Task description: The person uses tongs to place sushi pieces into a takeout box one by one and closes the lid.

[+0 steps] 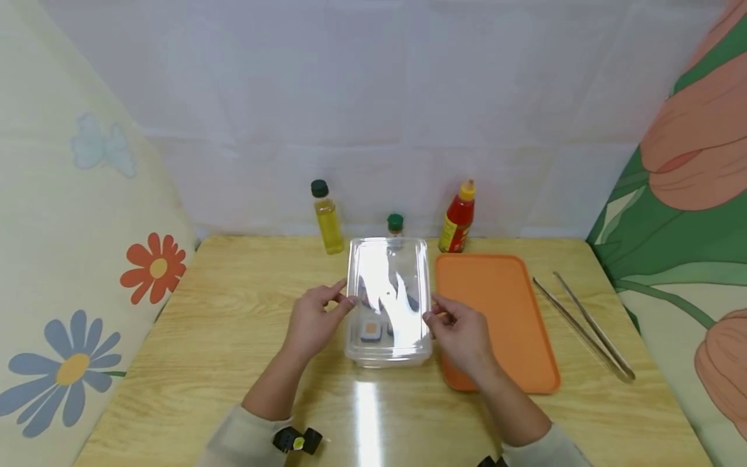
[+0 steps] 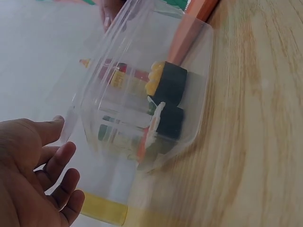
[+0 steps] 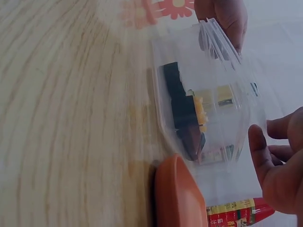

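Note:
A clear plastic box (image 1: pixel 388 353) stands on the wooden table (image 1: pixel 222 324) in front of me, with dark-wrapped sushi rolls (image 1: pixel 371 331) inside it. The rolls (image 2: pixel 165 101) lie in a row near one wall, and they also show in the right wrist view as rolls (image 3: pixel 187 106). The clear lid (image 1: pixel 390 292) sits over the box, tilted a little. My left hand (image 1: pixel 344 297) pinches the lid's left edge, thumb (image 2: pixel 49 127) at its rim. My right hand (image 1: pixel 430 316) pinches the right edge, fingers (image 3: pixel 258 144) at the rim.
An orange tray (image 1: pixel 496 318) lies right beside the box, with metal tongs (image 1: pixel 586 324) further right. At the back stand an oil bottle (image 1: pixel 327 219), a small green-capped bottle (image 1: pixel 395 224) and a red sauce bottle (image 1: pixel 458 218). Floral cloth hangs along both sides.

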`<state>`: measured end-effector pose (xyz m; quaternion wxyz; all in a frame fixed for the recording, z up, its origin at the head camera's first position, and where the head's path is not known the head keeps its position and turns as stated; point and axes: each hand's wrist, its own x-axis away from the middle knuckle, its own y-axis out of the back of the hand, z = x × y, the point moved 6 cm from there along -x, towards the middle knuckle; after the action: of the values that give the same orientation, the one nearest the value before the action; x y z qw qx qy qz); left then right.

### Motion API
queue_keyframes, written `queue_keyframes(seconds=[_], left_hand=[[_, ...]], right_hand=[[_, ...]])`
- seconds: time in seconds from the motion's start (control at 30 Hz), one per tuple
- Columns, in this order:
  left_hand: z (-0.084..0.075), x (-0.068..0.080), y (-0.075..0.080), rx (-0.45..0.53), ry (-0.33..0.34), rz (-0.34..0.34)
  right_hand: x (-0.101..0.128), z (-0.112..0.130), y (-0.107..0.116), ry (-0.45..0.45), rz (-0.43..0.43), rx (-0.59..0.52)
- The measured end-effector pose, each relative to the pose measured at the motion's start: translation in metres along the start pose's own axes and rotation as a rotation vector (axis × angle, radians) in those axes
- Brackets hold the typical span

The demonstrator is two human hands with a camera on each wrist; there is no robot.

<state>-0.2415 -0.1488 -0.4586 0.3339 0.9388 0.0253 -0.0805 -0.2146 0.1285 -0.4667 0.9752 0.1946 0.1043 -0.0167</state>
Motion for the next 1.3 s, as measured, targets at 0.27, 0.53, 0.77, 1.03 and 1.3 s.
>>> queue_keyframes(seconds=[0.27, 0.53, 0.77, 1.03, 1.3], left_hand=[[0.005, -0.006, -0.009, -0.032, -0.005, 0.046], [0.011, -0.006, -0.012, -0.053, -0.005, 0.029], [0.011, -0.008, -0.013, -0.066, -0.013, 0.018], [0.01, -0.009, -0.014, -0.087, -0.021, 0.032], [0.013, -0.007, -0.018, -0.059, 0.044, 0.072]], right_hand=[[-0.005, -0.005, 0.0, -0.027, 0.011, 0.099], [-0.007, -0.007, -0.005, -0.047, 0.046, 0.166], [-0.012, -0.009, -0.005, -0.056, 0.058, 0.229], [-0.015, -0.012, -0.005, -0.091, 0.078, 0.254], [-0.014, -0.015, -0.006, -0.095, 0.079, 0.248]])
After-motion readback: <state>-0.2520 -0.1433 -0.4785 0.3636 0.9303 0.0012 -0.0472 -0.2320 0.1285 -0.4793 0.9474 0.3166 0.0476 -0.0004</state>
